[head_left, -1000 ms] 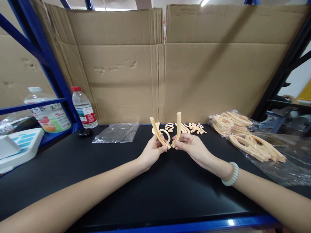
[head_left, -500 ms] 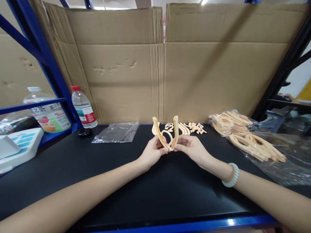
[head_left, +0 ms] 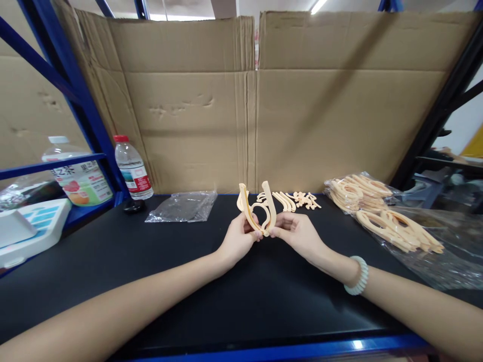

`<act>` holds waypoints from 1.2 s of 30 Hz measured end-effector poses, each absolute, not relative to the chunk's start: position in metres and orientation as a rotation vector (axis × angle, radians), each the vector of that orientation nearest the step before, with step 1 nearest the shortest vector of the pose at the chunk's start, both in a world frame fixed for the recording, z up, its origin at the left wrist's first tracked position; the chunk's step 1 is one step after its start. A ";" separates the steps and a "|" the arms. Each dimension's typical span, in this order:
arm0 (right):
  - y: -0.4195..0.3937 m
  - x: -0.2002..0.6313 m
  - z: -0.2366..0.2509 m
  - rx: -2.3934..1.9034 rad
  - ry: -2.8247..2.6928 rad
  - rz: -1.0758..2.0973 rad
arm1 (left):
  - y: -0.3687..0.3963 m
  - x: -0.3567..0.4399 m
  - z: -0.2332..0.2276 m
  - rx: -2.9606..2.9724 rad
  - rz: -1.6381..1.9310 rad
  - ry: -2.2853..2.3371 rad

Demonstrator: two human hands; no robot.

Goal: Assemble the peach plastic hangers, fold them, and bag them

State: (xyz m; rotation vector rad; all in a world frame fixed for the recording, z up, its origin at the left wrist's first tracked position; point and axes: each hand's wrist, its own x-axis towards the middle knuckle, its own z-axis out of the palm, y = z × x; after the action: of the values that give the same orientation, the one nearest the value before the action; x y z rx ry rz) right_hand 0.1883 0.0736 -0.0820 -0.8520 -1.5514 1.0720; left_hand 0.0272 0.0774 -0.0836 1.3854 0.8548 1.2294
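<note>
Between the two hands, the right wooden strip has come across to the left strip; a second ago their lower ends stood apart, and now they meet at the fingertips, with the right strip's upper end leaning inward, so that the pair makes a narrow U above the desk; a pale rounded loop shows between them. Left hand pinches the left strip near its lower end, thumb in front; right hand pinches the right strip in the same way, just beside it; both are held up short of the desk's far edge, near its middle.

Behind the hands, along that far edge, lie curved wooden pieces and, to their right, a heap of small wooden pieces.

Toward the desk's far right corner, a clear bag holds a bundle of wooden cutouts; nearer the right edge, more cutouts lie with loose plastic, whether inside it or on top I cannot tell. Left of the middle, a flat clear bag lies by the far edge; near the far left corner stands a red-capped bottle with clear liquid in it, a small black object just in front.
</note>
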 end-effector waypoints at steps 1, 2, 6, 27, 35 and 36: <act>0.073 0.188 -0.082 -0.860 -1.549 1.069 | 0.077 0.027 -0.084 1.387 1.234 0.865; 0.073 0.188 -0.082 -0.868 -1.546 1.066 | 0.077 0.027 -0.084 1.386 1.241 0.870; 0.071 0.188 -0.080 -0.890 -1.548 1.037 | 0.078 0.027 -0.085 1.366 1.266 0.868; 0.105 0.237 -0.064 -0.816 -1.504 1.332 | 0.100 -0.001 -0.067 1.052 1.252 0.803; 0.117 0.267 -0.049 -0.955 -2.102 0.612 | 0.117 -0.019 -0.055 1.000 1.240 0.861; 0.119 0.270 -0.049 -0.958 -2.143 0.576 | 0.119 -0.022 -0.054 1.010 1.232 0.866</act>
State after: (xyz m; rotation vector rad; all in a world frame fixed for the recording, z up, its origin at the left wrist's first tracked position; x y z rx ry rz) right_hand 0.2699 0.1186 -0.0490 -0.9576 -2.1434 0.5756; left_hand -0.0216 0.1186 -0.0543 1.0103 0.8663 1.2325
